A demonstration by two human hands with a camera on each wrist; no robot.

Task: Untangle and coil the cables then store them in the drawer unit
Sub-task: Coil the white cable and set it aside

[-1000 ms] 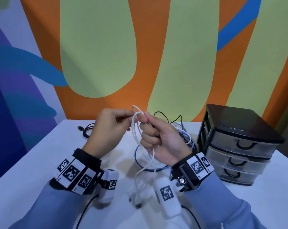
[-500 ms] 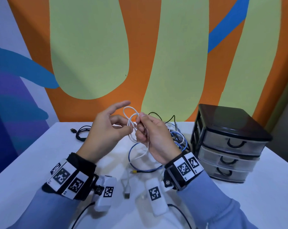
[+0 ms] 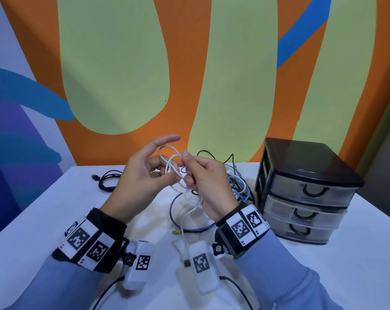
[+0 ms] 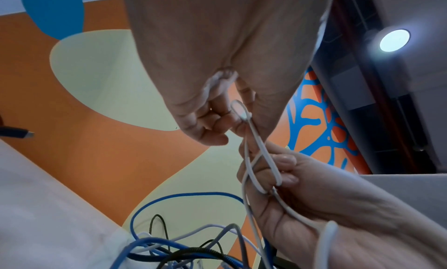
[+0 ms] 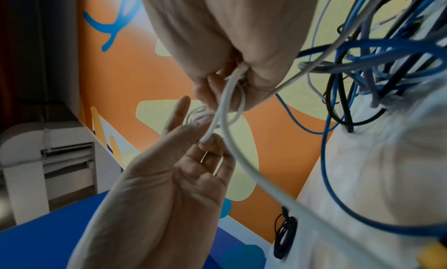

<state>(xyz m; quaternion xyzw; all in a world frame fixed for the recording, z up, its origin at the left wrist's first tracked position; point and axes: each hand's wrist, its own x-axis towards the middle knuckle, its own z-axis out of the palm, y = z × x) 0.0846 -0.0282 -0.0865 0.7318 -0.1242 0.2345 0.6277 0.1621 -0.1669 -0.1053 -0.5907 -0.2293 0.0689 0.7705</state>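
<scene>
I hold a thin white cable (image 3: 172,166) in small loops above the table, between both hands. My left hand (image 3: 158,172) pinches the loops with thumb and curled fingers, its index finger pointing straight out. My right hand (image 3: 189,168) grips the same loops from the right; the cable's tail runs down under it to a USB plug (image 3: 186,263) on the table. The left wrist view shows the white cable (image 4: 263,158) crossing over my right hand's fingers (image 4: 283,175). Behind my right hand lies a tangle of blue, black and white cables (image 3: 239,186). The black three-drawer unit (image 3: 301,191) stands at the right, all drawers closed.
A coiled black cable (image 3: 106,182) with a USB plug lies at the back left of the white table (image 3: 44,215). A blue cable (image 3: 173,211) loops out of the tangle toward me. The painted wall rises right behind the table.
My left hand went from a closed grip to an extended index finger. The white loops have grown smaller and tighter between the hands, which stay close together.
</scene>
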